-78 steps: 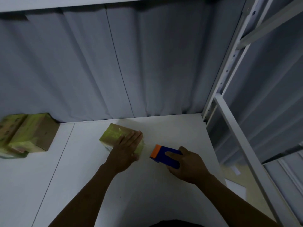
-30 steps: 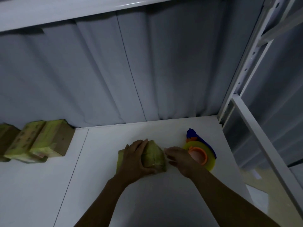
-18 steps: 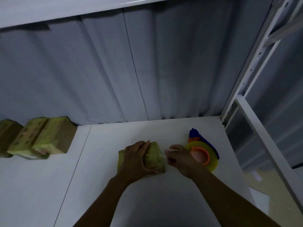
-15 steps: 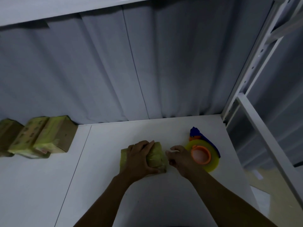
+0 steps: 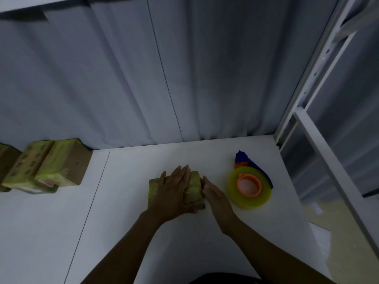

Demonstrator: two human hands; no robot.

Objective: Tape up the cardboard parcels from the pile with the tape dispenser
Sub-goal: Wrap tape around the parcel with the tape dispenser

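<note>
The parcel (image 5: 194, 186) I'm working sits in the middle of the table (image 5: 143, 232), long axis left to right, the left hand (image 5: 174, 193) laid flat across its top and the right hand (image 5: 215, 194) likewise unclenched, straight fingers pressed to its right end. The tape dispenser (image 5: 249, 186) lies on its side just past the right hand, so that hand is nearer it; the pile (image 5: 53, 167) sits well off to the left. The left hand and dim light hide the seam, so I can't judge the tape.
</note>
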